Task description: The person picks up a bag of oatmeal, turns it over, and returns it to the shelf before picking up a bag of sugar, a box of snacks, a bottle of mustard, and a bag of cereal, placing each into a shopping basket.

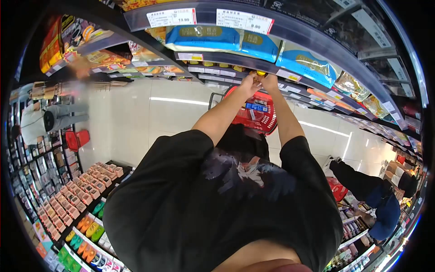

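Note:
Both my arms reach forward to a shelf rail (235, 72) lined with small yellow packets. My left hand (248, 84) and my right hand (270, 82) meet there, fingers pinched together on one small yellow packet (260, 73). Below my forearms hangs a red shopping basket (258, 119) with a blue item inside. My black T-shirt fills the lower middle of the view.
Large blue bags (204, 38) lie on the shelf above, under white price tags (171, 17). A person in dark clothes (378, 199) crouches at the right shelves. Another person (43, 120) stands at the left. Rows of pink and orange boxes (79, 192) fill the lower left shelf.

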Tool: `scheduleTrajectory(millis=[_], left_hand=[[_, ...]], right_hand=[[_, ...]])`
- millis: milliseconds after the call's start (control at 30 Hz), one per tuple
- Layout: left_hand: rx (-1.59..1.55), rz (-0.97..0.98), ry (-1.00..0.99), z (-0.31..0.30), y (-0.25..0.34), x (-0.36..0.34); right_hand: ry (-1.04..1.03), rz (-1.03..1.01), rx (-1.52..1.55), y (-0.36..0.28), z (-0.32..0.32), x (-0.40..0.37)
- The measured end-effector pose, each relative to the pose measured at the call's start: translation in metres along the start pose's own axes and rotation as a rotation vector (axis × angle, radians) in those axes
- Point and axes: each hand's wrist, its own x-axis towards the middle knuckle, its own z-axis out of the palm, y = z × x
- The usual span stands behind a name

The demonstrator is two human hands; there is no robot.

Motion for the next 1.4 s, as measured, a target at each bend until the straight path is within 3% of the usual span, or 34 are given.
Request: scheduleTrajectory(millis=[67, 133, 200, 267, 300, 467, 533, 600, 700, 833, 867, 933, 967, 1100, 1233, 1300, 1400], left_hand=[[0.005, -0.026, 0.022, 0.007, 0.004, 0.008], [0.033, 0.002, -0.001, 0.004, 0.004, 0.012], [0.018, 0.001, 0.018, 0.0, 0.004, 0.015], [0.014, 0.06, -0.052, -0.002, 0.004, 0.015], [0.009, 0.064, -0.047, -0.003, 0.004, 0.015], [0.07, 0.06, -0.014, 0.0, 0.01, 0.007], [0.1, 0.065, -0.011, -0.001, 0.012, 0.006], [0.137, 0.065, -0.015, 0.001, 0.012, 0.008], [0.221, 0.089, -0.019, 0.018, 0.022, -0.003], [0.24, 0.113, 0.042, 0.03, 0.033, -0.016], [0.215, 0.118, 0.084, 0.035, 0.034, -0.019], [0.19, 0.114, 0.119, 0.039, 0.032, -0.019], [0.206, 0.086, 0.082, 0.035, 0.031, -0.017], [0.235, 0.047, 0.024, 0.025, 0.022, -0.012], [0.193, 0.029, 0.012, 0.011, 0.016, -0.001], [0.182, 0.022, 0.003, 0.006, 0.013, -0.002], [0.205, 0.06, 0.025, 0.007, 0.01, -0.005]], right_hand=[[0.009, -0.076, -0.057, 0.0, -0.003, 0.007], [-0.086, 0.035, -0.081, 0.007, 0.003, 0.013], [-0.089, 0.006, -0.248, 0.019, 0.011, 0.021], [-0.244, 0.055, -0.366, 0.015, 0.015, 0.033], [-0.231, -0.005, -0.495, 0.013, 0.016, 0.036], [-0.163, -0.14, -0.52, 0.033, 0.024, 0.045], [-0.351, 0.079, -0.375, 0.013, 0.012, 0.042], [-0.375, 0.042, -0.395, 0.011, 0.007, 0.043], [-0.172, -0.286, -0.623, 0.052, 0.025, 0.057], [-0.203, -0.393, -0.404, 0.06, 0.026, 0.067], [-0.197, -0.385, -0.403, 0.061, 0.027, 0.065], [-0.174, -0.15, -0.513, 0.058, 0.026, 0.063], [-0.28, -0.214, -0.653, 0.054, 0.02, 0.067], [-0.315, 0.005, -0.542, 0.02, 0.011, 0.051], [-0.286, -0.023, -0.449, 0.013, 0.011, 0.044], [-0.462, 0.074, -0.391, 0.012, 0.008, 0.046], [-0.482, 0.031, -0.513, -0.014, -0.001, 0.04]])
